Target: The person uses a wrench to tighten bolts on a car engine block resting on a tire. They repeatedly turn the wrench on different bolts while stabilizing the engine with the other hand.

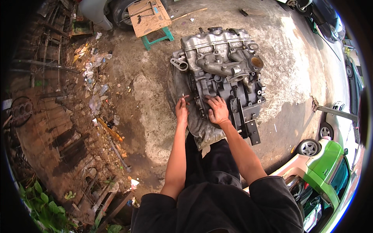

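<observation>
Black shirt [217, 207] nearest. Holds left hand [181, 111] just beside engine [223, 70], fingers curled, can't tell if gripping anything. Rests right hand [219, 110] on engine's near left side, fingers bent, can't tell if gripping. Grey cloth [210, 134] under engine, on concrete ground [289, 73]. Farther: green stool [168, 34], wooden board [150, 26] on top.

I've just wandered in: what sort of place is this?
Probably an open-air car repair yard. A bare metal engine sits low in front of the person, out of any vehicle, while a green car stands at lower right and a silver vehicle at upper left.
</observation>
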{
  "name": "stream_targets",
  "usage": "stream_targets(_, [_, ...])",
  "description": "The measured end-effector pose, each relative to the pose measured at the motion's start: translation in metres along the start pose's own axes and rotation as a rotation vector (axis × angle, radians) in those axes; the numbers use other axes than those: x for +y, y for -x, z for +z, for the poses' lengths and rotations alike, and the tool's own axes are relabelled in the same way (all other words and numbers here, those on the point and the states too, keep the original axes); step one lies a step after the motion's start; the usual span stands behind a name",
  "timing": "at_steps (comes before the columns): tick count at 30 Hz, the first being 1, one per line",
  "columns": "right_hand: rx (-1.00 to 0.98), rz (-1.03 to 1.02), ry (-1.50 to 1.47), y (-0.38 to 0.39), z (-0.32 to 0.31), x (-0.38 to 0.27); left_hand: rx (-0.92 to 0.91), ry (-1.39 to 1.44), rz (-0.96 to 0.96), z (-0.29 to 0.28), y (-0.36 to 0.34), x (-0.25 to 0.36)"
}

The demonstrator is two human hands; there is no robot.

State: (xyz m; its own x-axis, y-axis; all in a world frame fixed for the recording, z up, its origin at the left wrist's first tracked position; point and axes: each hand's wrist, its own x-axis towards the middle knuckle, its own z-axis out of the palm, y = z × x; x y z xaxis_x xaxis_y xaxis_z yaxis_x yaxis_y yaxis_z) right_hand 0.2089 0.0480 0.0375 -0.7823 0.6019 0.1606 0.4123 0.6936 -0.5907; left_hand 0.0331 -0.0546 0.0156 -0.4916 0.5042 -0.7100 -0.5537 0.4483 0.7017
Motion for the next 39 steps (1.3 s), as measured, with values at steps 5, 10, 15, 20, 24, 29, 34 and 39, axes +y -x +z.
stream_targets(5, [-0.017, 0.008, -0.021, -0.001, -0.001, 0.0, -0.013, 0.005, -0.017, -0.007, 0.006, -0.018])
stream_targets(10, [-0.04, 0.02, 0.005, 0.0, -0.002, 0.0, -0.021, 0.132, 0.034, -0.006, 0.006, -0.034])
stream_targets(15, [-0.039, 0.016, -0.032, -0.001, -0.003, 0.0, -0.034, 0.123, -0.029, -0.009, 0.012, -0.025])
stream_targets(20, [-0.026, 0.004, -0.031, 0.0, -0.001, 0.001, -0.061, -0.213, -0.026, -0.004, 0.014, -0.007])
stream_targets(24, [-0.027, 0.015, -0.022, 0.001, 0.002, 0.003, -0.115, -0.155, -0.126, 0.003, 0.018, -0.001])
stream_targets(29, [-0.039, 0.028, -0.019, 0.003, 0.002, 0.003, -0.163, 0.009, -0.155, 0.008, 0.023, 0.009])
stream_targets(34, [-0.054, 0.04, -0.023, 0.002, 0.0, 0.002, -0.151, -0.088, -0.141, 0.011, 0.028, 0.022])
stream_targets(39, [-0.043, 0.032, -0.024, 0.001, -0.001, 0.001, -0.187, -0.164, -0.137, 0.015, 0.036, 0.036])
